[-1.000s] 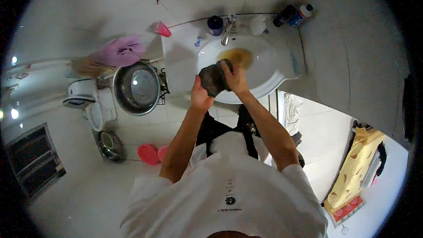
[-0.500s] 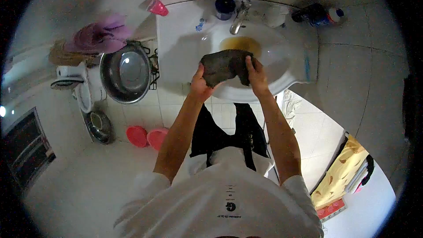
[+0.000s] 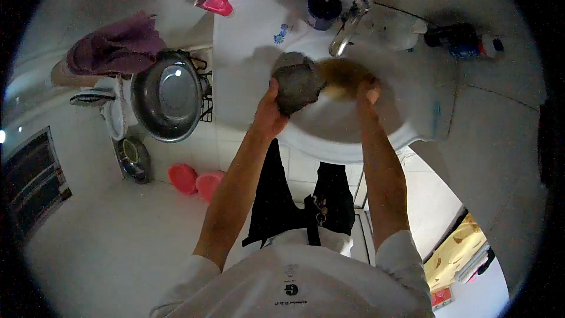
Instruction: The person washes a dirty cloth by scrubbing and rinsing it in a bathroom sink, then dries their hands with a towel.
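Observation:
A dark grey-brown cloth [image 3: 298,84] is held at the left edge of the white sink [image 3: 329,152]. My left hand [image 3: 271,109] grips its lower left side. Over the basin, my right hand [image 3: 369,91] is apart from the cloth, at the right edge of the brownish water [image 3: 341,76]; its fingers look curled, but what they hold, if anything, is too blurred to make out. Just above the water is the metal faucet [image 3: 348,28].
Behind the basin stand a dark blue jar [image 3: 324,9], a white bottle [image 3: 406,34] and dark bottles [image 3: 465,42]. A pink cup [image 3: 214,1] is at the back left. A metal basin [image 3: 167,96] and purple cloth [image 3: 118,47] are further left.
My right hand has let go of the cloth and moved right over the basin. The cloth, spread between both hands before, is now bunched in my left hand. The view has shifted.

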Available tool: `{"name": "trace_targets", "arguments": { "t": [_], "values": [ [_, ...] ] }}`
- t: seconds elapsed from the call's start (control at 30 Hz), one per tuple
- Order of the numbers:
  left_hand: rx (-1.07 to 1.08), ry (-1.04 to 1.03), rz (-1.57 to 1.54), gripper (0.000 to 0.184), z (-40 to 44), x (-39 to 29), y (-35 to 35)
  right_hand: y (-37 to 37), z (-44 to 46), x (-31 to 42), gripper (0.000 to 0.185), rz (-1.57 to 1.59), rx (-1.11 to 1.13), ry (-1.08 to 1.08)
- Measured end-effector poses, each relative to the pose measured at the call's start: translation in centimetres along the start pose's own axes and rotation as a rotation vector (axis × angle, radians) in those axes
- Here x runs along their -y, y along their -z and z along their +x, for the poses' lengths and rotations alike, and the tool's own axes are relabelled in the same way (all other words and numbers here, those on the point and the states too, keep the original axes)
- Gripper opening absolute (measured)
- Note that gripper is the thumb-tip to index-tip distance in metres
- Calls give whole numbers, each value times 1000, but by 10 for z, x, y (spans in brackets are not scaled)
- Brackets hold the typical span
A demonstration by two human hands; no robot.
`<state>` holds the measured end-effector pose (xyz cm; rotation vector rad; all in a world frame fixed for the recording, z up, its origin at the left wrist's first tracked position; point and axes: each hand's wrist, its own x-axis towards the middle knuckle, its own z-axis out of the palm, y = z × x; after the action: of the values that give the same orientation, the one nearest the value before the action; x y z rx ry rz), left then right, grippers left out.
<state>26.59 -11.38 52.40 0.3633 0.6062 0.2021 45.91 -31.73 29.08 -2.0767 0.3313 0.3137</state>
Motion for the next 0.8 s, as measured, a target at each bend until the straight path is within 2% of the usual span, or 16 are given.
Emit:
{"name": "trace_targets", "arguments": {
  "t": [0.07,0.1,0.13,0.17,0.2,0.23,0.3,0.4,0.5,0.57,0.7,0.8],
  "values": [
    [4,9,17,58,3,5,3,5,-29,29,29,444,160,-541],
    [6,23,12,58,6,9,9,7,-44,15,31,112,327,-14],
    [11,33,4,58,10,13,14,16,-65,32,31,233,477,76],
    [40,23,-16,56,13,18,14,25,-88,53,32,364,639,147],
    [73,12,-37,55,17,24,11,39,-126,127,32,951,762,-251],
    [116,15,-59,54,20,31,2,53,-144,157,33,926,777,-232],
    [73,99,-72,51,15,34,-14,79,-164,192,36,878,807,-194],
    [-10,160,-59,48,4,35,-41,103,-138,184,43,310,438,164],
    [-3,209,-68,46,-13,29,-67,130,-133,186,48,427,463,-131],
    [-4,253,-58,46,-25,27,-79,125,-119,139,48,604,631,-261],
    [-80,312,47,46,-48,22,-105,133,-139,171,49,1126,866,-513],
    [-78,300,94,48,-44,24,-92,142,-157,199,44,916,496,-344]
  ]
}}
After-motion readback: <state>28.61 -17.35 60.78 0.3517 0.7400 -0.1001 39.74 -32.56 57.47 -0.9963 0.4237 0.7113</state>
